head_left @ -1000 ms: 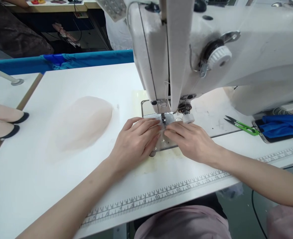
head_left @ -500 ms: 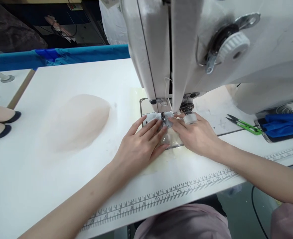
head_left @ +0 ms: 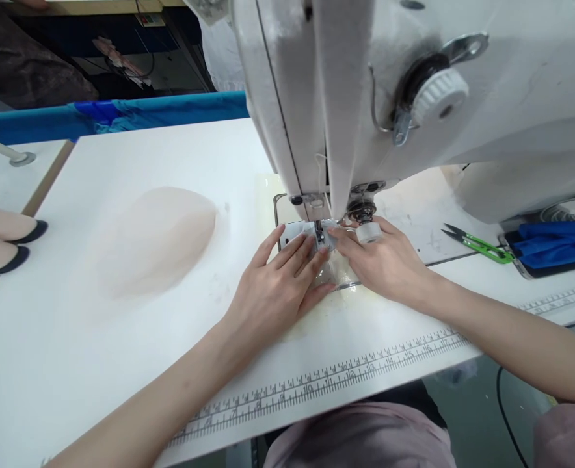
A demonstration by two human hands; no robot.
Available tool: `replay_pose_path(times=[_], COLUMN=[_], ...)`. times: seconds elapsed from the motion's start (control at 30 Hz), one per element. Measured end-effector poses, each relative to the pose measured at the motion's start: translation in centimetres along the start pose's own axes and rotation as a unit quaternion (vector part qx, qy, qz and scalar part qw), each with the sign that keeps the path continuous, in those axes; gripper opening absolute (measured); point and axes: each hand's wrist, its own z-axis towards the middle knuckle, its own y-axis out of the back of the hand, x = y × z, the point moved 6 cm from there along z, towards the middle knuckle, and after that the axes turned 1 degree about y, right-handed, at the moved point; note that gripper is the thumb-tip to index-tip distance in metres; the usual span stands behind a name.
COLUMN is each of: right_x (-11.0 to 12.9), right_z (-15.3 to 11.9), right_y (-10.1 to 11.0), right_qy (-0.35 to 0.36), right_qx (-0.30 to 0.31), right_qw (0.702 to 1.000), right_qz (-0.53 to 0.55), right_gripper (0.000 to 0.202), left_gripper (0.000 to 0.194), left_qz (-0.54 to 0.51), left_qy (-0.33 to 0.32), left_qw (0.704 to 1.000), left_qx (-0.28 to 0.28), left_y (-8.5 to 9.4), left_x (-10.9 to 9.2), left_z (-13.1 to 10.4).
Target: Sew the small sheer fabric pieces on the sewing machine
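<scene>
My left hand (head_left: 280, 279) lies flat with its fingers spread, its fingertips just left of the sewing machine's presser foot (head_left: 319, 231). On the other side of the foot, my right hand (head_left: 382, 260) has its fingers bent and close together, the index fingertip almost at the foot. What those fingers hold, if anything, is hidden. A pale, thin patch shows around the foot, too small to make out. The metal needle plate (head_left: 292, 231) is partly covered by my left fingers. Left of my hands, a sheer beige fabric piece (head_left: 165, 240) lies on the white table.
The sewing machine head (head_left: 307, 97) hangs over my hands. Green-handled thread snips (head_left: 482, 247) lie at the right, beside a phone (head_left: 526, 266) with blue cloth (head_left: 561, 244) on it. A printed ruler (head_left: 307, 390) runs along the front edge. Beige pieces with dark ends (head_left: 9, 221) lie far left.
The view has shifted slightly, so the machine head appears a little further left. Both hands keep nearly the same place beside the presser foot.
</scene>
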Motion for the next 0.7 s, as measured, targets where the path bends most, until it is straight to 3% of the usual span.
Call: replay_pose_path(times=[0.47, 0.7], right_x=[0.1, 0.7], right_z=[-0.1, -0.3], right_y=[-0.2, 1.2], right_qy=[-0.005, 0.032], right_qx=[0.048, -0.011], right_qw=[0.999, 0.999], right_qz=[-0.019, 0.043], right_gripper=[0.027, 0.030], left_gripper=[0.044, 0.044], left_qz=[0.010, 0.008], left_qy=[0.008, -0.031], left_qw=[1.000, 0.999], left_qx=[-0.013, -0.039], left_y=[-0.1, 1.1], left_x=[0.3, -0.2], left_z=[0.0, -0.8])
